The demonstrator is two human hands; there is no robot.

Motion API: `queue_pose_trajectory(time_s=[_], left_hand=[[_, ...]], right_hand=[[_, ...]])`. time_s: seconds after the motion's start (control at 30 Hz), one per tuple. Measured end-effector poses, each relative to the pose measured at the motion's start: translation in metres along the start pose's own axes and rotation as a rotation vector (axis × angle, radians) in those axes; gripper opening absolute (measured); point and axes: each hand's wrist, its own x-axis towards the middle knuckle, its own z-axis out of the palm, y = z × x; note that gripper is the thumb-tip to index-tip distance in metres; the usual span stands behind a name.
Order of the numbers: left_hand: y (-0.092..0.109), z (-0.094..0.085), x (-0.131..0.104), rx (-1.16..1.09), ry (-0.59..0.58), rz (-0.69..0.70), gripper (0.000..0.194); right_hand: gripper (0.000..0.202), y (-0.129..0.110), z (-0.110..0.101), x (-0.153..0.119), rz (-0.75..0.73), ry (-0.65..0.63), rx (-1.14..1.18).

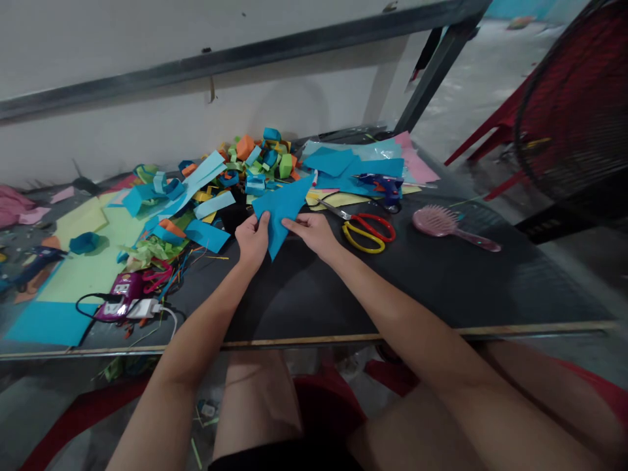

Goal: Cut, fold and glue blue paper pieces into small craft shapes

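While folded paper pieces (pixel 245 148) lie heaped behind, one blue sheet (pixel 281 208), pointed and seemingly part-worked, is over the worktop (pixel 417 288), pinched by left hand (pixel 253 239) and right hand (pixel 316 232), flat blue sheets (pixel 330 161) at right apparently unworked.

The place looked like a small craft workshop, since scissors (pixel 352 217) lay on a dark worktable (pixel 441 281), with a glue gun (pixel 387 186) and coloured sheets (pixel 333 161) behind them and folded paper shapes (pixel 269 157) to their left
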Motion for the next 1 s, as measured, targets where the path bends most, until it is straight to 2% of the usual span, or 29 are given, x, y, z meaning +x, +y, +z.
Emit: queue_pose_trajectory(time_s=[0.17, 0.3, 0.43, 0.53, 0.73, 1.0], left_hand=[[0.000, 0.003, -0.002, -0.005, 0.043, 0.001, 0.050], [-0.001, 0.003, -0.001, -0.006, 0.099, -0.001, 0.049], [-0.003, 0.004, 0.000, -0.009, 0.132, 0.014, 0.047], [-0.004, 0.005, 0.000, -0.022, 0.153, 0.018, 0.045], [-0.003, 0.005, 0.001, -0.030, 0.219, -0.023, 0.051], [-0.001, 0.005, 0.002, -0.031, 0.264, -0.021, 0.055]], right_hand=[[0.044, -0.001, -0.003, 0.000, -0.011, -0.004, 0.003], [0.039, -0.003, 0.000, -0.002, -0.016, -0.090, 0.046], [0.040, -0.006, 0.001, -0.004, -0.017, -0.099, 0.048], [0.039, -0.005, 0.002, -0.005, -0.024, -0.169, 0.051], [0.037, -0.009, 0.008, -0.010, 0.015, -0.209, 0.040], [0.032, -0.006, 0.010, -0.011, 0.072, -0.338, 0.039]])
